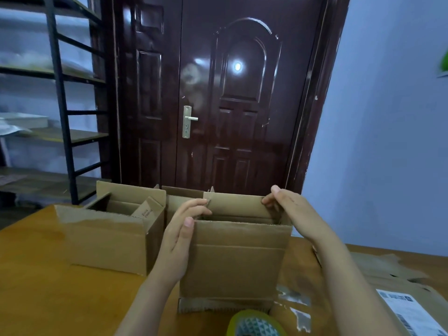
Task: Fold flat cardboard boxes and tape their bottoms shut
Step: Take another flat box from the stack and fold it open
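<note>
A brown cardboard box (235, 260) stands upright on the wooden table (48, 287), squared open with its top flaps up. My left hand (180, 236) grips its upper left corner, thumb on the near wall and fingers on the far flap. My right hand (293, 209) holds the upper right corner, fingers curled over the far flap. A roll of tape (254, 323) lies at the near edge, just in front of the box.
An assembled open box (109, 241) stands to the left, with another box (181, 197) behind. Flat cardboard sheets (388, 272) and a labelled flat piece (412, 311) lie at the right. Tape scraps (298, 309) stick to the table. A metal shelf and a dark door stand beyond.
</note>
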`<act>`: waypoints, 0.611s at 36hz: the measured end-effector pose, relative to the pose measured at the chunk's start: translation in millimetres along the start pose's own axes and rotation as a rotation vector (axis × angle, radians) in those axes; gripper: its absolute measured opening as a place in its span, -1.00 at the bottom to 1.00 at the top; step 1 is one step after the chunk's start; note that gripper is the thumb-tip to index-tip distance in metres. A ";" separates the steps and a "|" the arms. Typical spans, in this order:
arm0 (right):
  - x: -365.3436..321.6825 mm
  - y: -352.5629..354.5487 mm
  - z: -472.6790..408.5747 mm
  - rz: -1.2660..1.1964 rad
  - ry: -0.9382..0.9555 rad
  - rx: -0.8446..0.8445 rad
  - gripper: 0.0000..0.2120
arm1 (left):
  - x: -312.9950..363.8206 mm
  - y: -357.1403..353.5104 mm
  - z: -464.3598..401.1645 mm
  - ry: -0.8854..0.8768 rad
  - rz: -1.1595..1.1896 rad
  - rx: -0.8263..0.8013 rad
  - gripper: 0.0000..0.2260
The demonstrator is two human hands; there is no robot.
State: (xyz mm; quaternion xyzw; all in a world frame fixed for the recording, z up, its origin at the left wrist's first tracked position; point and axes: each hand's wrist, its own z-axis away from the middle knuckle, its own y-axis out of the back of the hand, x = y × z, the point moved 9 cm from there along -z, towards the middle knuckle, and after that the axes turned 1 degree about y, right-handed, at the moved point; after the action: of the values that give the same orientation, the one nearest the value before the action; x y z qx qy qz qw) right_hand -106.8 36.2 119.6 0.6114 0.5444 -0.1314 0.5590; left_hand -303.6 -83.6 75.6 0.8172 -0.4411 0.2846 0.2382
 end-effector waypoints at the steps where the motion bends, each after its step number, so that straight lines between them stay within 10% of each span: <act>1: 0.6 -2.4 -0.3 -0.009 -0.017 -0.019 -0.56 | -2.0 -3.5 0.9 0.020 0.005 -0.018 -0.44; 13: 40.9 1.2 39.1 -0.525 0.010 0.276 -0.36 | -10.2 -23.3 6.5 0.137 0.042 -0.200 -0.48; 22: 47.0 -11.0 52.9 -0.611 0.037 0.417 -0.72 | -16.3 -21.5 12.0 0.335 0.254 -0.107 -0.51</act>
State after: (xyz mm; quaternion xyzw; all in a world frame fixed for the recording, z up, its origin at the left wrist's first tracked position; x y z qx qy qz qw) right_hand -74.5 14.4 59.5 0.5239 0.6733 -0.3893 0.3474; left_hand -289.4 -71.0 52.9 0.6825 -0.5090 0.4204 0.3137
